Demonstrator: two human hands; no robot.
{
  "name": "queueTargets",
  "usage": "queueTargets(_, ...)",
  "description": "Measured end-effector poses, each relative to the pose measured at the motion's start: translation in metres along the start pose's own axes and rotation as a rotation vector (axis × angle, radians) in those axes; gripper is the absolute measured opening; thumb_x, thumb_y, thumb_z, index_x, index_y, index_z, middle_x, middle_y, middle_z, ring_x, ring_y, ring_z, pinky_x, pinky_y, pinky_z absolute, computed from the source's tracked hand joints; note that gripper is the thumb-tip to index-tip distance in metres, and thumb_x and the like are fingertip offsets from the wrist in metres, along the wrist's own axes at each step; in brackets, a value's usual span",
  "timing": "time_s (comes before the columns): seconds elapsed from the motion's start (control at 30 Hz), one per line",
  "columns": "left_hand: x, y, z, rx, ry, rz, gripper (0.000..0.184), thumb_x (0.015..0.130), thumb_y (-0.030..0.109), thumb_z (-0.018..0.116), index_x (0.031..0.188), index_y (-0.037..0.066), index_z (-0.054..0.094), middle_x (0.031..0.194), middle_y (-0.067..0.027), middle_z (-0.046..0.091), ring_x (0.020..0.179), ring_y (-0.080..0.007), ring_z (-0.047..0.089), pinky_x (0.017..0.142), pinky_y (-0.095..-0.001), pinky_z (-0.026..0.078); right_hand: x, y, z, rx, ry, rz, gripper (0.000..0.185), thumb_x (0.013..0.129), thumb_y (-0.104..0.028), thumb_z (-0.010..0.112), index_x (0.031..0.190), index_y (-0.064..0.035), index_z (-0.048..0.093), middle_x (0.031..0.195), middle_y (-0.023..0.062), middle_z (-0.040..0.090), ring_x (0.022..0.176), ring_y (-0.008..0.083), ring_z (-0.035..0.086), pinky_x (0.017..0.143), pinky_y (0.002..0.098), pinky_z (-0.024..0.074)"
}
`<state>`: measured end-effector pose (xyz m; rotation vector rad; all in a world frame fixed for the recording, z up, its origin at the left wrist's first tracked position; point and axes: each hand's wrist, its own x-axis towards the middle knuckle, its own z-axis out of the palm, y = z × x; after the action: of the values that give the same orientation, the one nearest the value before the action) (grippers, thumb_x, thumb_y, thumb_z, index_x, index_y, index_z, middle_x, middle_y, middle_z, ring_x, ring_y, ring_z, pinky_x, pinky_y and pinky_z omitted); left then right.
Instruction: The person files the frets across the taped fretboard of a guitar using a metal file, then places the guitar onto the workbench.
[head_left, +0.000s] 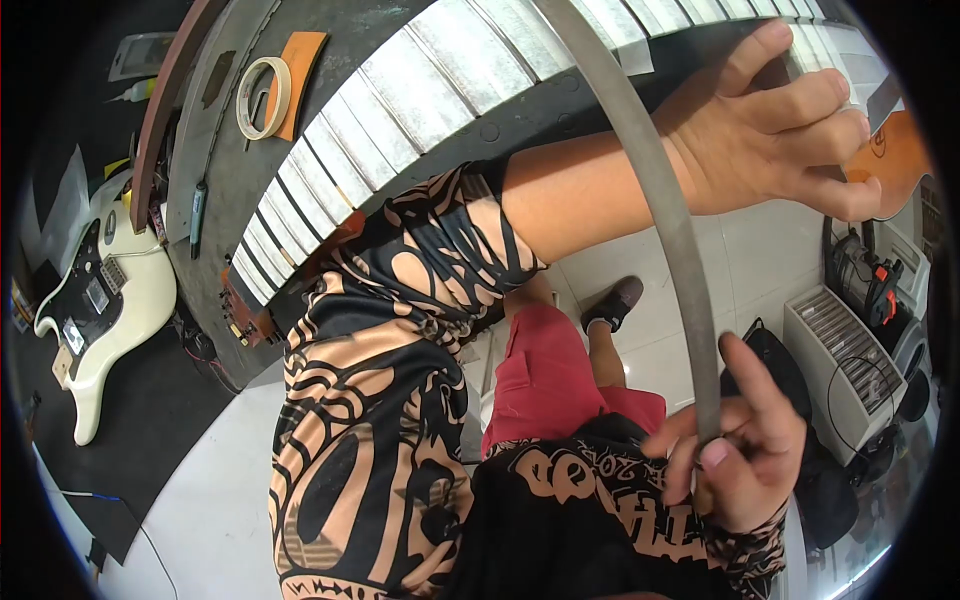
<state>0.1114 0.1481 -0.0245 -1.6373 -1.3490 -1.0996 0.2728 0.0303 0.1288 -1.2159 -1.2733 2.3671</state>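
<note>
A guitar neck [420,90] lies across the bench, its fingerboard masked in white tape with dark fret lines showing. Its headstock [250,315] with tuners is at the lower left, and part of its orange body [895,160] shows at the right. My left hand [790,135] is stretched out by the taped neck's right end, fingers bent and spread, holding nothing; whether it touches the neck is unclear. Between thumb and fingers, my right hand [740,450] grips the lower end of a long grey metal bar [665,190]. The bar passes over my left forearm, and its far end is out of view.
A roll of masking tape [264,97] rests on an orange sheet [303,75], with a marker [198,220] nearby. A cream electric guitar [125,290] lies at the left. At the right stands a slotted grey box [845,365] beside black equipment [860,270].
</note>
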Motion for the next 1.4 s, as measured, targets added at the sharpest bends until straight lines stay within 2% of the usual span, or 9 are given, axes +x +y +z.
queueTargets(0.13, 0.003, -0.002, -0.002, 0.005, -0.016, 0.031, 0.04, 0.078, 0.021, 0.064, 0.101, 0.039, 0.036, 0.103, 0.0078, 0.044, 0.112, -0.0136, 0.045, 0.106, -0.0587, 0.023, -0.017, 0.026, -0.01, -0.017, -0.091, -0.069, 0.052, 0.092, 0.0, 0.049, 0.143, 0.002, 0.035, 0.097, 0.029, 0.066, 0.078, 0.0287, 0.07, 0.065, 0.0314, 0.0585)
queueTargets(0.2, 0.007, 0.003, -0.002, -0.238, 0.133, -0.108, 0.05, 0.078, 0.02, 0.071, 0.118, 0.026, 0.041, 0.115, -0.0005, 0.049, 0.119, -0.0192, 0.046, 0.109, -0.0505, 0.031, -0.023, 0.035, -0.014, -0.012, -0.146, -0.117, 0.05, 0.09, 0.009, 0.047, 0.139, 0.0031, 0.041, 0.102, 0.0269, 0.067, 0.091, 0.0292, 0.07, 0.074, 0.0319, 0.0592)
queueTargets(0.3, 0.005, -0.005, -0.014, -0.32, -0.031, -0.108, 0.047, 0.079, 0.024, 0.07, 0.118, 0.027, 0.045, 0.115, 0.0004, 0.051, 0.121, -0.0191, 0.044, 0.111, -0.0491, 0.033, -0.023, 0.037, -0.01, -0.497, -0.057, -0.317, 0.047, 0.087, 0.009, 0.051, 0.133, 0.0054, 0.046, 0.089, 0.0203, 0.07, 0.078, 0.0267, 0.073, 0.065, 0.0309, 0.0595)
queueTargets(0.43, 0.005, -0.005, -0.004, -0.309, -0.074, -0.093, 0.046, 0.078, 0.025, 0.071, 0.116, 0.028, 0.046, 0.115, 0.0012, 0.05, 0.121, -0.0188, 0.044, 0.112, -0.0493, 0.032, -0.024, 0.025, 0.003, -0.651, -0.013, -0.332, 0.048, 0.093, 0.0, 0.043, 0.141, 0.0029, 0.038, 0.085, 0.0188, 0.069, 0.058, 0.0171, 0.068, 0.049, 0.0239, 0.0512)
queueTargets(0.53, 0.007, 0.007, 0.026, -0.299, 0.384, -0.198, 0.045, 0.079, 0.025, 0.071, 0.117, 0.028, 0.046, 0.116, 0.0014, 0.05, 0.122, -0.0186, 0.044, 0.112, -0.0493, 0.031, -0.027, 0.027, 0.005, -0.649, -0.053, -0.33, 0.048, 0.091, 0.002, 0.046, 0.139, 0.0022, 0.042, 0.083, 0.0179, 0.068, 0.055, 0.0157, 0.066, 0.049, 0.0245, 0.0502)
queueTargets(0.77, -0.004, -0.008, -0.006, -0.052, -0.047, -0.013, 0.041, 0.077, 0.021, 0.064, 0.101, 0.04, 0.037, 0.105, 0.0075, 0.044, 0.113, -0.0143, 0.045, 0.105, -0.0584, 0.025, -0.03, 0.033, 0.008, -0.778, -0.033, -0.461, 0.05, 0.083, 0.01, 0.052, 0.132, 0.0013, 0.051, 0.075, 0.0138, 0.065, 0.053, 0.0144, 0.061, 0.05, 0.0257, 0.0504)
queueTargets(0.83, -0.003, -0.008, -0.007, -0.049, -0.063, -0.003, 0.042, 0.076, 0.021, 0.065, 0.102, 0.04, 0.038, 0.106, 0.007, 0.045, 0.114, -0.0152, 0.044, 0.104, -0.0581, 0.027, -0.037, 0.04, 0.012, -0.761, 0.124, -0.452, 0.045, 0.068, 0.01, 0.064, 0.111, -0.0021, 0.066, 0.074, 0.0128, 0.066, 0.05, 0.0226, 0.06, 0.044, 0.0287, 0.0465)
queueTargets(1.23, -0.005, -0.004, -0.003, 0.019, -0.013, -0.01, 0.039, 0.08, 0.032, 0.063, 0.109, 0.042, 0.038, 0.112, 0.0087, 0.044, 0.118, -0.0139, 0.043, 0.107, -0.0552, 0.029, 0.111, -0.055, 0.067, -0.843, 0.062, -0.522, 0.04, 0.086, 0.005, 0.06, 0.125, -0.0029, 0.062, 0.061, 0.0036, 0.059, 0.051, 0.0096, 0.053, 0.054, 0.02, 0.0417)
queueTargets(1.4, -0.002, 0.001, -0.001, 0.025, -0.005, -0.021, 0.039, 0.079, 0.033, 0.063, 0.108, 0.041, 0.038, 0.113, 0.009, 0.043, 0.118, -0.0134, 0.043, 0.107, -0.0555, 0.028, 0.067, -0.02, 0.04, -0.776, 0.051, -0.494, 0.042, 0.082, 0.009, 0.058, 0.124, 0.0006, 0.061, 0.062, 0.0055, 0.059, 0.05, 0.0121, 0.054, 0.05, 0.0229, 0.043)
